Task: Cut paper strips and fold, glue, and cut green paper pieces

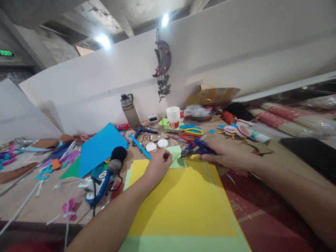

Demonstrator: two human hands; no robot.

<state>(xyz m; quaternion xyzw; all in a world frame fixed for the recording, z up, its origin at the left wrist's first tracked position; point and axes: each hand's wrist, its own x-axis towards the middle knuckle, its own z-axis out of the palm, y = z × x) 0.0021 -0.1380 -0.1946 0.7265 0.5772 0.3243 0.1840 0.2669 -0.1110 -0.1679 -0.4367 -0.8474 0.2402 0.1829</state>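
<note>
My right hand [220, 154] is closed round the handle of a blue glue gun [201, 146], its nozzle pointing left. That nozzle is at a small light-green paper piece [176, 154]. My left hand [160, 162] pinches the left edge of this piece, with thumb and fingertips together. Under both hands lies a large yellow sheet [178, 203], on top of a light-green sheet [183, 244]. Just beyond my left hand are two round white discs [162, 142] and a blue paper strip [140, 147].
Behind the hands stand stacked paper cups [173, 115], a grey bottle [130, 113] and yellow-handled scissors [194, 131]. On the left are blue paper [101, 150], a black yarn ball [119, 154] and a blue-white device [101, 187]. A black tablet-like slab [312, 154] lies at right.
</note>
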